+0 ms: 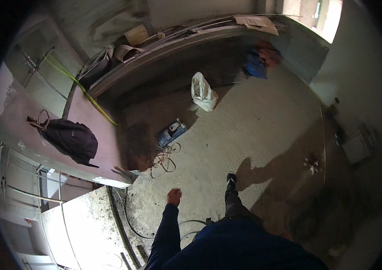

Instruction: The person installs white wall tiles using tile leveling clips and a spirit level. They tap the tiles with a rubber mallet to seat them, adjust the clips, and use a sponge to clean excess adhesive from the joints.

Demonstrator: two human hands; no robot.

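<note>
My left hand (174,196) reaches out ahead of my body in a dark blue sleeve, over the concrete floor. Its fingers look curled together; a small pale spot shows at their edge, too small to name. Nearest to it on the floor lie loose coils of tan cord (165,163). Beyond the cord sits a blue tool tray (171,132) with things in it. My right hand is out of view. One dark shoe (231,178) is set forward on the floor.
A white sack (203,92) stands mid-floor, and blue and reddish bags (256,65) lie in the far corner. At left, a dark bag (71,137) hangs on the low wall beside a yellow-green hose (83,90). A long thin rod (323,144) lies at right. Black cable (130,222) curves along the floor.
</note>
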